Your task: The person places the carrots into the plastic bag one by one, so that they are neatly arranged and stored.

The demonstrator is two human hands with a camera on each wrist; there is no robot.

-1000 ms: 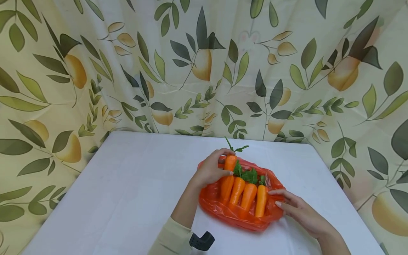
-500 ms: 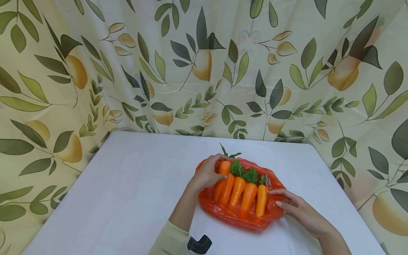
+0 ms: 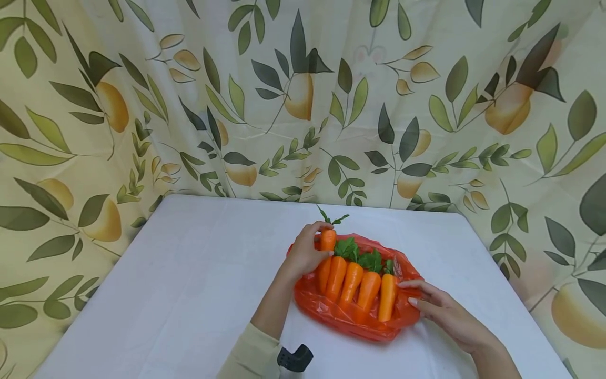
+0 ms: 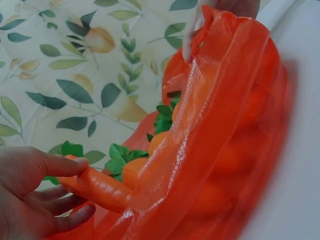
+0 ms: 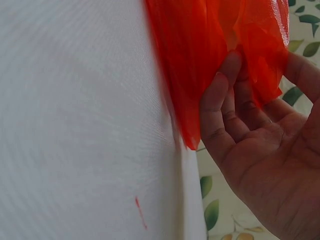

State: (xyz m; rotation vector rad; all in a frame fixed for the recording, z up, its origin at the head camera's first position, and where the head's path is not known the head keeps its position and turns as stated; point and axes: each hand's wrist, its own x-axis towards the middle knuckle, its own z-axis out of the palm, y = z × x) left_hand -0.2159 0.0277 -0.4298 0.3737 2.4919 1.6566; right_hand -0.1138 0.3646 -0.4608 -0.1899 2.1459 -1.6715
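My left hand (image 3: 304,256) pinches a carrot (image 3: 328,239) with a green leafy top near its upper end, at the left side of a red plastic bag (image 3: 326,315). In the left wrist view, thumb and fingers lie on either side of that carrot (image 4: 100,189), and its lower end goes down into the bag. Several other carrots (image 3: 368,290) lie side by side in the bag's opening, leafy tops (image 3: 371,260) pointing away from me. My right hand (image 3: 447,314) holds the bag's right edge; the right wrist view shows its fingers curled at the thin plastic (image 5: 192,65).
The bag lies on a white-covered table (image 3: 189,289), right of the middle. A curtain (image 3: 265,131) printed with leaves and fruit hangs behind the table and along its sides. A black device (image 3: 295,358) sits on my left wrist by the sleeve.
My left hand has carried the carrot leftward, from over the leftmost of the others to beside it, dipping and then rising slightly. The right hand stays at the bag's edge.
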